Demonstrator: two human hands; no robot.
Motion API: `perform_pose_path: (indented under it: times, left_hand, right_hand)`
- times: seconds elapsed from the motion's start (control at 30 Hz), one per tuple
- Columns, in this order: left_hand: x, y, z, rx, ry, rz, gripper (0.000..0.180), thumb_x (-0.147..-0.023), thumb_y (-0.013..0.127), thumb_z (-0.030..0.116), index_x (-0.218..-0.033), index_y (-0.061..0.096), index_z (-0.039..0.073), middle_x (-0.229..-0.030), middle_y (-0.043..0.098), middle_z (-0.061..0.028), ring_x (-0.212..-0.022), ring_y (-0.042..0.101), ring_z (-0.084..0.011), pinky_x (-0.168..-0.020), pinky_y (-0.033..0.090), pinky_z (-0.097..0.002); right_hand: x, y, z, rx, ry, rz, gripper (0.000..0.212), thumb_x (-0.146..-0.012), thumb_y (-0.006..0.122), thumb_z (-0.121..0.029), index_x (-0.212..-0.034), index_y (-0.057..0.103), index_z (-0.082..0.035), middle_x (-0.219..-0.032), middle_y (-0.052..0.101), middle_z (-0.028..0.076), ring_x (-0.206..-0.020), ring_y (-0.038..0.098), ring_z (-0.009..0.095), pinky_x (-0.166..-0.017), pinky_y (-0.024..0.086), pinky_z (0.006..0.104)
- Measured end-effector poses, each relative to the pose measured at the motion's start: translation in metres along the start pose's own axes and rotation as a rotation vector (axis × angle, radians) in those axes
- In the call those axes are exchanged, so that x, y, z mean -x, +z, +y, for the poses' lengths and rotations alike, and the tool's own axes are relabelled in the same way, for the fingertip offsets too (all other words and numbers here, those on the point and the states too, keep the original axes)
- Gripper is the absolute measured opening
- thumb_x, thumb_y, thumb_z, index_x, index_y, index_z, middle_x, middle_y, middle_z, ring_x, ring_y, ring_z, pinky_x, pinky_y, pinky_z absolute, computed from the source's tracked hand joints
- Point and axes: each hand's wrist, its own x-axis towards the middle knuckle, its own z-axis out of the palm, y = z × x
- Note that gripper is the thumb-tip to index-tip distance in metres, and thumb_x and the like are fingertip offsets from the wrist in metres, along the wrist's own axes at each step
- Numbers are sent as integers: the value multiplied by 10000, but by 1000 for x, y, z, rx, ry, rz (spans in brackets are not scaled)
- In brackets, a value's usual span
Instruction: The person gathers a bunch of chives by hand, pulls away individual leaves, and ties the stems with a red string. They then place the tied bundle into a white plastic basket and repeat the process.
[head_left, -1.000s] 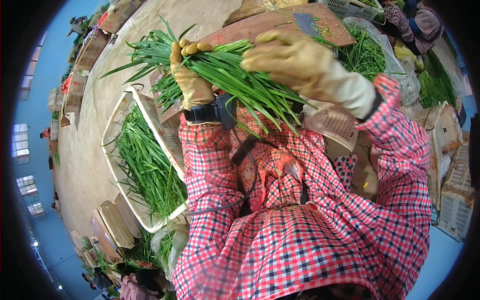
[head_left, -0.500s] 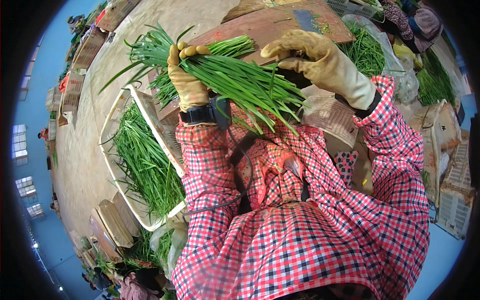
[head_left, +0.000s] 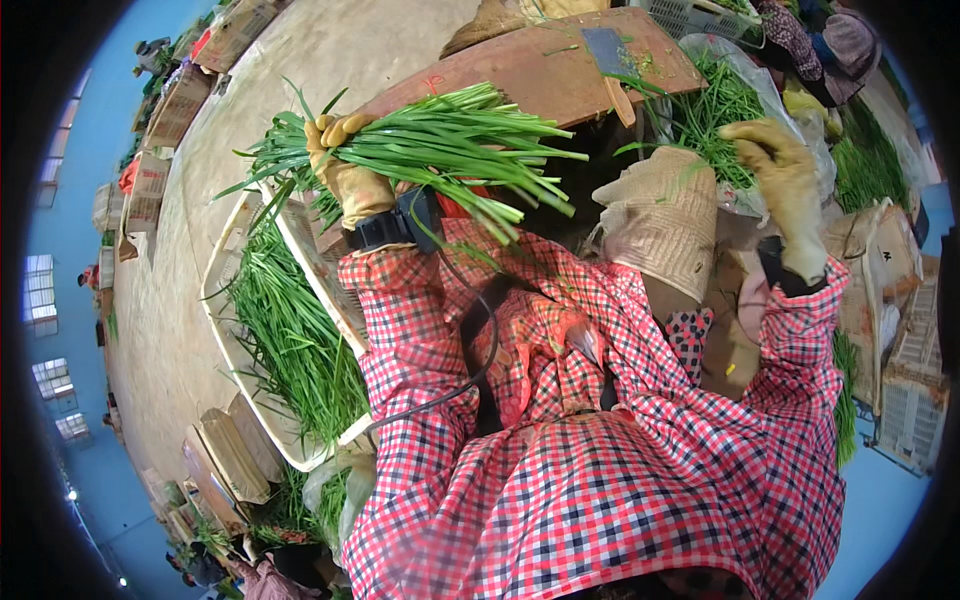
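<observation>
My gloved left hand [head_left: 338,160] is closed around a thick bunch of garlic chives [head_left: 450,135], its cut pale ends spread to the right. My right hand [head_left: 782,175], also in a tan glove, is raised on the right beside a clear plastic bag [head_left: 812,140] of loose chives [head_left: 722,105]. Its fingers look loosely bent and apart, and nothing shows in them. A few loose blades lie over the tan textured cloth [head_left: 660,215] on my leg, between the two hands.
A reddish-brown board [head_left: 480,70] lies ahead, with a blue patch and green scraps. A cream plastic crate [head_left: 225,345] of chives [head_left: 290,330] stands at my left. Stacked crates [head_left: 912,400] are at the far right. A co-worker [head_left: 845,50] sits at the upper right.
My right hand has moved away from the bunch, rightward to beside the plastic bag. My left hand, still gripping the chives, has shifted slightly left and down, and the bunch now lies more level.
</observation>
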Motion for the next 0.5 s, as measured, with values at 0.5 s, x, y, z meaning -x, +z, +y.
perform_pose_path:
  times: [0.5]
  left_hand:
    - [30,71,-44,345,-259,-154,248,-964,665,265,-847,619,51,-635,534,42,-574,545,-95,-659,477,-293]
  right_hand:
    - [-63,149,-110,-305,-584,-311,370,-928,706,-344,-1159,696,-55,-1135,714,97,-1035,659,213,-941,507,318]
